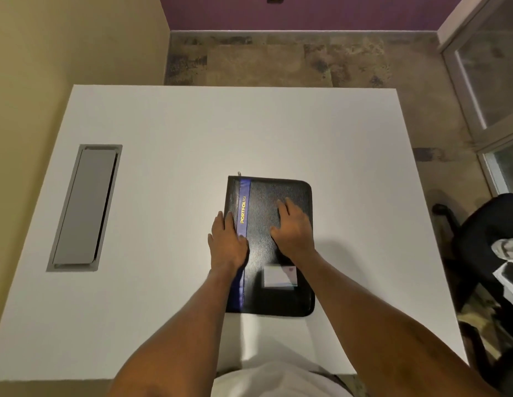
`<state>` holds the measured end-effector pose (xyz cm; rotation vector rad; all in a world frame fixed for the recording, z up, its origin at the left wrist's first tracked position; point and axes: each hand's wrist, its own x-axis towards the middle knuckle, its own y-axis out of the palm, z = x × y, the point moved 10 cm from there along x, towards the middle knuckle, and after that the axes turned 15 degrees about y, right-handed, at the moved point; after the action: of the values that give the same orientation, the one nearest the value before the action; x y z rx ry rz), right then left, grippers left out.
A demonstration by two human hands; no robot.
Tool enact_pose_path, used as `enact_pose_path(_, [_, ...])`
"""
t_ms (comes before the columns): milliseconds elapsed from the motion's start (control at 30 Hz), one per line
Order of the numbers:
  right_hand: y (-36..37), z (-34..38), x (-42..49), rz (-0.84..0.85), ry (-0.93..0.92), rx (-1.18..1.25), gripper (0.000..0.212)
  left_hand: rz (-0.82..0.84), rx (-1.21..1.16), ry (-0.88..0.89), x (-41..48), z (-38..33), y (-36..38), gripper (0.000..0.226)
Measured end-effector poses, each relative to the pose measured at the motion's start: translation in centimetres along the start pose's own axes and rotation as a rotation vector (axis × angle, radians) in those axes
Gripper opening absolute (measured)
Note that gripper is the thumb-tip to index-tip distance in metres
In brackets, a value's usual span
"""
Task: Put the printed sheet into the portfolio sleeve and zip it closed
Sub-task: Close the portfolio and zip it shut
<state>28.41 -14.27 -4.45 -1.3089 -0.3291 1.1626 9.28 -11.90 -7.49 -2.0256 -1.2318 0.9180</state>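
Black textured zip-around portfolio (273, 247) with a blue strip bearing yellow "PORTFOLIO" lettering: closed, lying flat on the white rectangular table (169, 167), toward the table's near edge, right of centre. Zipper pull (239, 174): small metal tab at the portfolio's far left corner. White card in a clear pocket (279, 276): on the portfolio's cover, near half. Printed sheet: not visible. Left hand (227, 244): palm down on the portfolio's left edge over the blue strip, fingers straight and close together. Right hand (292, 230): flat on the cover's middle, fingers extended, slightly spread. Grey recessed cable hatch (85, 207): in the table, well left of the portfolio.
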Motion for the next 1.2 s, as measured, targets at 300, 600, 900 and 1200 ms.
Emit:
enact_pose_path(300, [1.4, -9.2, -5.9, -0.064, 0.410, 0.172, 0.059, -0.008, -0.055, -0.134, -5.9, 2.6, 1.5, 0.064])
enact_pose_path(600, [4.5, -12.8, -4.7, 0.123, 0.581, 0.393, 0.070, -0.006, -0.145, -0.332, -4.1, 4.6, 1.3, 0.057])
enact_pose_path(900, [3.3, -7.4, -1.1, 0.120, 0.606, 0.348, 0.073, -0.053, -0.235, -0.354, 0.0, 7.7, -3.1, 0.061])
enact_pose_path(1200, [1.8, 5.1, 5.5, 0.074, 0.496, 0.412, 0.072, -0.133, -0.278, -0.325, 7.9, 12.0, -13.5, 0.062])
